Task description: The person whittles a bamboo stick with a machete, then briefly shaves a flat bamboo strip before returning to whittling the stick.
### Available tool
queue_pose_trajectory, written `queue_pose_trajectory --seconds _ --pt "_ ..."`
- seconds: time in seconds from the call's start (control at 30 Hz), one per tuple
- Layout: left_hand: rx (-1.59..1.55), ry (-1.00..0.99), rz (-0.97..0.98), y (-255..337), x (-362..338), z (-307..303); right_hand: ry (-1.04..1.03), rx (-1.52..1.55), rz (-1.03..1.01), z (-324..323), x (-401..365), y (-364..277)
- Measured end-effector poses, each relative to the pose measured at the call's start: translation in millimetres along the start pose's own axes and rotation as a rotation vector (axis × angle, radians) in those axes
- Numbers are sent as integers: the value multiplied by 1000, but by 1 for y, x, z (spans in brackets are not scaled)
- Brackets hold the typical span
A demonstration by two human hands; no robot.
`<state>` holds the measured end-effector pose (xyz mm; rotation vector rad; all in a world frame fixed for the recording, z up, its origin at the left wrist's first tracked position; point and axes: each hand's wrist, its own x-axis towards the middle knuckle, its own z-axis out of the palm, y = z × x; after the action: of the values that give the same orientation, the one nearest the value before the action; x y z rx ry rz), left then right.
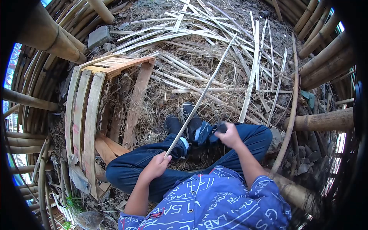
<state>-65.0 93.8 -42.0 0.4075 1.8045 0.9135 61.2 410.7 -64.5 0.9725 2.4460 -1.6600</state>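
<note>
My left hand is closed around the lower end of a long, thin bamboo strip. The strip slants up and to the right, past my shoes and over the litter on the ground. Above my right knee, my right hand is closed on a short dark object. It looks like a tool handle, but its kind and any blade are not visible. My legs are bent and crossed in blue trousers, with the strip passing over the left shin.
A wooden slatted crate stands at my left. Many split bamboo strips lie ahead on soil and dry shavings. Thick bamboo poles rise on both sides. A grey block sits at the far left.
</note>
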Motion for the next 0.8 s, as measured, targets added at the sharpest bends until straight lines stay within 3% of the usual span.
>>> queue_pose_trajectory --seconds 0.13,0.23,0.33,0.4,0.57,0.7,0.8 --pt "-34 -10 -11 7 -4 4 -223 56 -8 41 -29 -6" --pt "-147 -67 -64 18 -7 7 -366 -100 -27 47 -33 -18" --pt "-178 -102 -136 21 -14 13 -358 -294 -92 45 -32 -24" --pt "-160 -38 60 10 -13 20 -376 -367 -60 39 -29 -29" --pt "-163 -29 94 10 -19 27 -328 -511 -154 35 -24 -17" --pt "-179 -43 69 14 -24 29 -296 -576 -201 31 -24 -20" --pt "-282 -107 -71 22 -30 29 -300 -609 -203 30 -23 -14"
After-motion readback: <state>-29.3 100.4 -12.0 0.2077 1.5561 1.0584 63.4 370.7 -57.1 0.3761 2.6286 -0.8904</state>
